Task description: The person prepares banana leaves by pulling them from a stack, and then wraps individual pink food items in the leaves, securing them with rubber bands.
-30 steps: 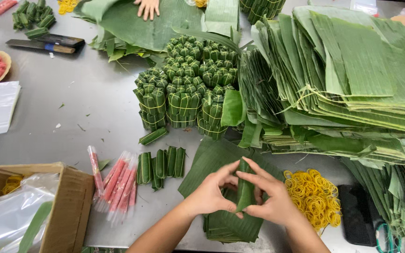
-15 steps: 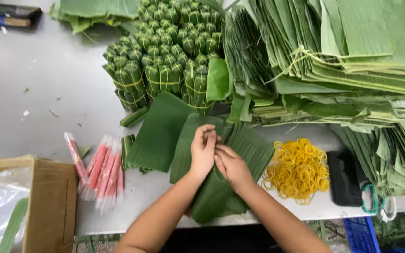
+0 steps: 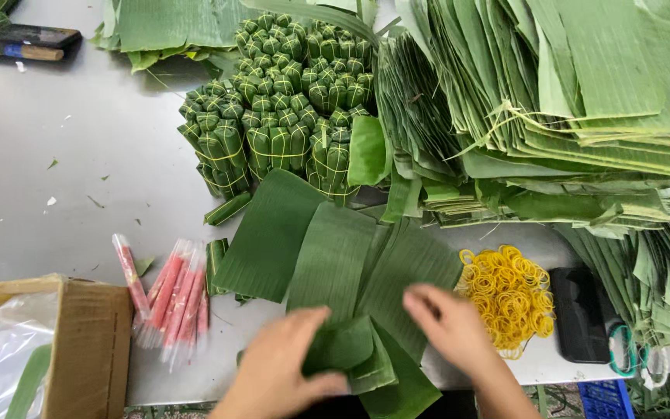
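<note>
My left hand grips a folded piece of green banana leaf at the near table edge, thumb under the fold. To its right, my right hand rests with fingers spread on the flat leaf pieces, touching the fold's right side. The flat leaf pieces overlap in a fan in front of me. Pink sausage sticks in clear wrap lie left of my left hand. A heap of yellow rubber bands sits right of my right hand.
Bundles of leaf-wrapped rolls tied with bands stand behind the leaves. Large stacks of cut leaves fill the right side. A cardboard box with a plastic bag is at lower left. A black phone and scissors lie at right. A knife lies far left.
The view tilted down and closer. My hands moved from the middle of the leaves toward me; the left hand now holds a folded leaf piece and the right hand has spread apart from it.
</note>
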